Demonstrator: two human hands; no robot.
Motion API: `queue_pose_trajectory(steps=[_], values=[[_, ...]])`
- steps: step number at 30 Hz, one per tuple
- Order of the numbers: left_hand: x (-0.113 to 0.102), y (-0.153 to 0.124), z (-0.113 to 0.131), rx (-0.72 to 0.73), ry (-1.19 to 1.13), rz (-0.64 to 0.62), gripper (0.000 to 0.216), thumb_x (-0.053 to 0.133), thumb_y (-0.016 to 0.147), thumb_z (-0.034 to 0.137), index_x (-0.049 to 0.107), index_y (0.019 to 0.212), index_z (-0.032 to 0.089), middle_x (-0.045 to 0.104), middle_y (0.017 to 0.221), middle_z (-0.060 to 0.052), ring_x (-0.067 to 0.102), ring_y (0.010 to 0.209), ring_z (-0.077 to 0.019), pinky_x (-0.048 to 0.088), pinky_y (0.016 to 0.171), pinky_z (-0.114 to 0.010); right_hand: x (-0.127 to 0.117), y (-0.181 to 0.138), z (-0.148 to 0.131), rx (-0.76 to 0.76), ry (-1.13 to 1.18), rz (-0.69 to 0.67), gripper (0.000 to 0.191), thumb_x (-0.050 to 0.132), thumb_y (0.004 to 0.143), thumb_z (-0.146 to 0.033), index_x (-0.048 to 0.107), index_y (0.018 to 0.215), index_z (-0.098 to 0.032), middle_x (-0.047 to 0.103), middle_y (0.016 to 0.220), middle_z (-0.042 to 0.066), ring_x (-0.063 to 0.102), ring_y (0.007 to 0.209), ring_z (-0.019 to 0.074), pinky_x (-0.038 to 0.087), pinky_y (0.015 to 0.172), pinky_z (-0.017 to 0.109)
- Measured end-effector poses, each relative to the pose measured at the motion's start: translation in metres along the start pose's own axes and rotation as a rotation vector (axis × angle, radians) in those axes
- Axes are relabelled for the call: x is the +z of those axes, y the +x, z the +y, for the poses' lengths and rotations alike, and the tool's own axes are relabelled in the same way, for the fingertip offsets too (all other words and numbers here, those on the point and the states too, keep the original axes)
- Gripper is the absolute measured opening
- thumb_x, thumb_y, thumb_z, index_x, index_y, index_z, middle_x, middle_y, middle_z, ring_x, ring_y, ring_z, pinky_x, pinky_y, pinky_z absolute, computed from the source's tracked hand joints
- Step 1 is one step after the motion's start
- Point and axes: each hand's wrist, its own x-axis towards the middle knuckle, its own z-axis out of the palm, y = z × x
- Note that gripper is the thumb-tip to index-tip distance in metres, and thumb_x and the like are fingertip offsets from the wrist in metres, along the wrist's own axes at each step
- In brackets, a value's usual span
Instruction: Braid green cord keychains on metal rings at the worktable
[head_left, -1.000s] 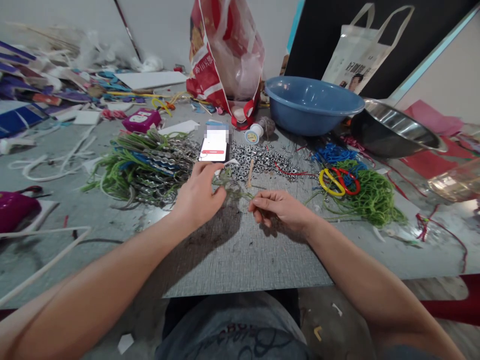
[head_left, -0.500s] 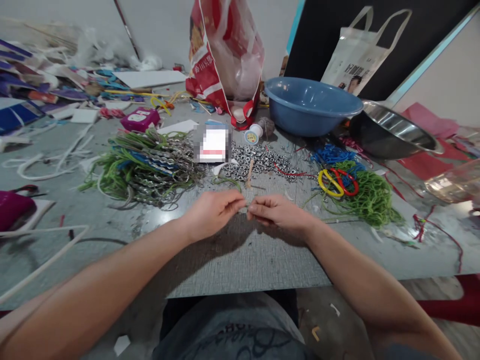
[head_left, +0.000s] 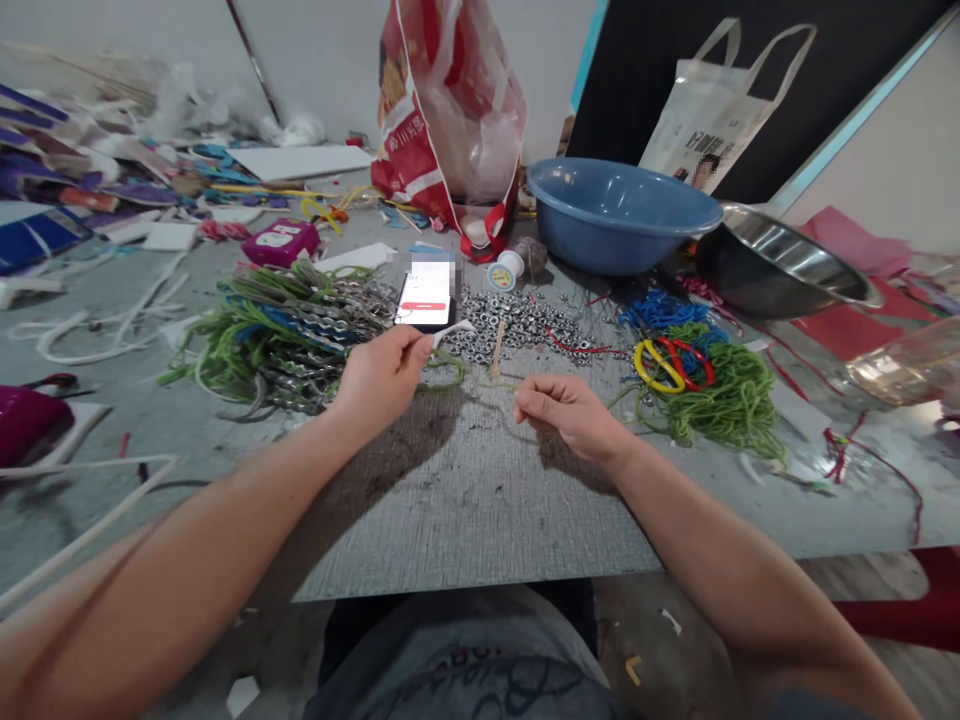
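Note:
My left hand (head_left: pixel 386 372) is closed, thumb and forefinger pinching the near end of a small white flat piece (head_left: pixel 454 330) just below the phone (head_left: pixel 426 290). What kind of piece it is I cannot make out. To the right, my right hand (head_left: pixel 559 408) is closed in a pinch at the end of a thin green cord (head_left: pixel 448 372), which trails left over the table. Between and beyond the hands lies a wooden stick (head_left: pixel 498 348), beside many loose silver metal beads (head_left: pixel 517 318).
On the left lies a bundle of green and beaded cords (head_left: pixel 292 325). Yellow-and-red-handled scissors (head_left: pixel 658 366) rest on green cord (head_left: pixel 739 400) at right. Behind stand a blue basin (head_left: pixel 622 225), a steel bowl (head_left: pixel 787 265), a red bag (head_left: pixel 420 150) and a thread spool (head_left: pixel 504 270).
My left hand has moved left and away from my right hand, and has taken hold of the white piece that lay on the table. My right hand has shifted slightly right.

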Motion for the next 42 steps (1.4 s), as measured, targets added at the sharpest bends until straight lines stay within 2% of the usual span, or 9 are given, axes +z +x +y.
queue_pose_trajectory(steps=[7,9,12,16,21,26,31,35,42], values=[[0.014,-0.019,0.001,0.461,0.002,-0.275,0.037,0.037,0.087,0.041,0.054,0.064,0.018,0.047,0.049,0.003,0.040,0.045,-0.0087,0.028,0.047,-0.022,-0.016,0.007,-0.004,-0.178,0.134,0.518,0.036,0.060,0.072,-0.054,0.050,0.060,-0.022,0.031,0.042,-0.009,0.025,0.038,0.0061,0.020,0.039,0.022],[0.015,-0.021,0.001,0.608,0.026,-0.338,0.042,0.035,0.089,0.042,0.054,0.061,0.018,0.048,0.049,0.002,0.043,0.045,-0.0090,0.028,0.047,-0.022,-0.023,0.010,-0.003,-0.135,0.051,0.568,0.041,0.054,0.074,-0.059,0.051,0.059,-0.022,0.035,0.043,-0.007,0.030,0.039,0.0067,0.024,0.039,0.022],[0.015,-0.024,0.004,0.737,0.087,-0.387,0.044,0.035,0.091,0.039,0.055,0.057,0.018,0.052,0.050,0.001,0.049,0.049,-0.0100,0.030,0.048,-0.022,-0.032,0.014,0.003,0.002,-0.206,0.490,0.048,0.050,0.074,-0.063,0.054,0.057,-0.019,0.047,0.049,-0.003,0.040,0.044,0.0077,0.029,0.042,0.023],[0.017,-0.026,0.007,0.752,0.134,-0.365,0.038,0.038,0.090,0.035,0.059,0.063,0.019,0.059,0.055,0.000,0.054,0.053,-0.0113,0.033,0.050,-0.023,-0.038,0.018,0.013,0.082,-0.487,0.400,0.035,0.054,0.078,-0.049,0.058,0.063,-0.017,0.049,0.050,-0.003,0.043,0.046,0.0092,0.033,0.049,0.024],[0.019,-0.027,0.005,0.707,0.104,-0.365,0.026,0.042,0.088,0.030,0.065,0.081,0.019,0.067,0.067,-0.001,0.060,0.059,-0.0130,0.038,0.054,-0.023,-0.036,0.017,0.013,-0.018,-0.790,0.433,0.017,0.054,0.079,-0.030,0.059,0.069,-0.018,0.056,0.060,-0.001,0.049,0.056,0.0119,0.033,0.057,0.026],[0.019,-0.027,0.005,0.726,0.096,-0.404,0.024,0.042,0.087,0.026,0.065,0.084,0.019,0.069,0.075,-0.001,0.062,0.068,-0.0139,0.042,0.059,-0.024,-0.035,0.016,0.013,-0.051,-0.891,0.382,0.013,0.052,0.079,-0.025,0.062,0.076,-0.018,0.064,0.071,0.002,0.054,0.063,0.0138,0.035,0.060,0.026],[0.020,-0.027,0.007,0.791,0.103,-0.370,0.025,0.042,0.087,0.024,0.065,0.084,0.017,0.066,0.072,-0.003,0.059,0.068,-0.0148,0.042,0.060,-0.025,-0.052,0.021,0.009,-0.060,-0.883,0.539,0.016,0.052,0.079,-0.025,0.066,0.079,-0.018,0.067,0.074,0.003,0.057,0.066,0.0148,0.039,0.064,0.027],[0.020,-0.028,0.008,0.821,0.092,-0.355,0.024,0.042,0.087,0.023,0.065,0.084,0.017,0.064,0.073,-0.003,0.056,0.069,-0.0150,0.042,0.061,-0.025,-0.074,0.040,-0.004,0.006,-0.929,0.642,0.024,0.047,0.082,-0.023,0.068,0.091,-0.016,0.069,0.080,0.004,0.060,0.074,0.0170,0.043,0.070,0.029],[0.016,-0.028,0.011,0.817,0.075,-0.456,0.029,0.039,0.089,0.028,0.066,0.087,0.017,0.065,0.078,-0.005,0.056,0.074,-0.0169,0.044,0.067,-0.028,-0.098,0.104,-0.017,0.057,-1.070,0.531,0.027,0.049,0.083,-0.019,0.068,0.101,-0.015,0.066,0.110,0.009,0.058,0.105,0.0211,0.040,0.091,0.033]])
